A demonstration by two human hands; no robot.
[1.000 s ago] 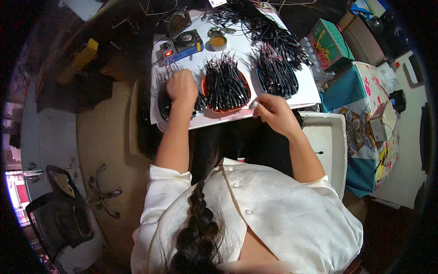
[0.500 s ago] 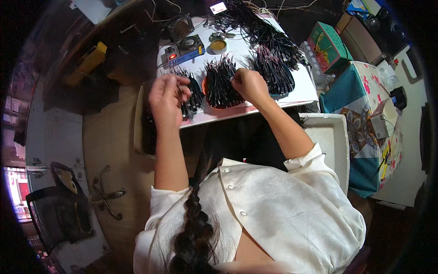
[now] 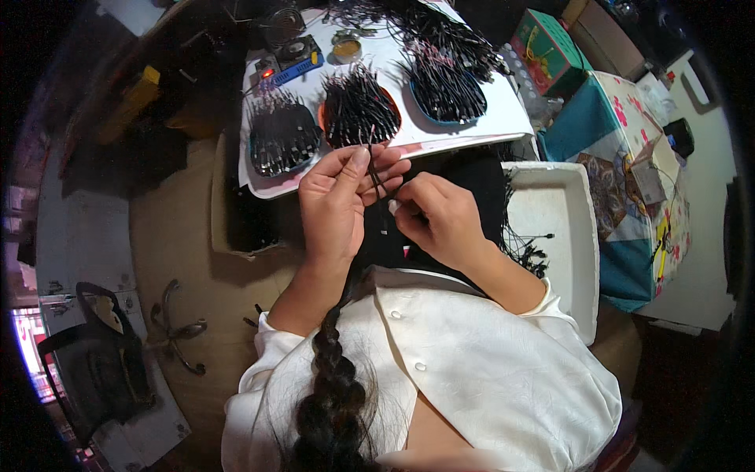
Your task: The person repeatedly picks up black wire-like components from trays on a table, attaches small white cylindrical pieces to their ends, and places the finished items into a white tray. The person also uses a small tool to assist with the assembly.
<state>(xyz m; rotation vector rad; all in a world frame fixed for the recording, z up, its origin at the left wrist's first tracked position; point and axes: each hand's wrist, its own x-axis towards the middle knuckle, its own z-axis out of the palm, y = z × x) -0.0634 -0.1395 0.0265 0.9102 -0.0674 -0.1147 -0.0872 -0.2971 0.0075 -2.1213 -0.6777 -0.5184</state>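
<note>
Cables (image 3: 378, 179): thin and black, a small cluster, exact count too fine to tell; held at the upper centre of the frame, in front of the near table edge.
Long axis: runs mostly top to bottom in the frame, leaning slightly, upper ends toward the orange-rimmed tray, lower ends hanging toward the dark lap area, with a small pale tip at the bottom.
Left hand (image 3: 334, 208): to the left of the cables, pinching them between thumb and fingers; remaining fingers partly spread behind and past them.
Right hand (image 3: 440, 220): to the right and a little lower, fingers curled inward, thumb near the forefinger, just beside the lower length; pinching a strand or only close to it, cannot tell.
Nearer side: left, in contact at the upper length; right, nearest to the lower length.
Orange-rimmed tray (image 3: 399, 110): directly above the upper ends in the frame, packed with black cable pieces.
Left bundle (image 3: 283, 138): at upper left, beyond the left wrist, well packed.
Right tray (image 3: 456, 123): blue-rimmed, at upper right of centre, full of similar pieces.
Table (image 3: 503, 114): white, near edge slanting up toward the right of the frame, just beyond the fingertips.
Open room: widest below the fingers, between the forearms, over the dark lap area; bounded below by the white shirt (image 3: 472, 346).
Foam box (image 3: 586, 236): white, right of the right forearm, with loose black leads (image 3: 531, 250) along its left side.
</note>
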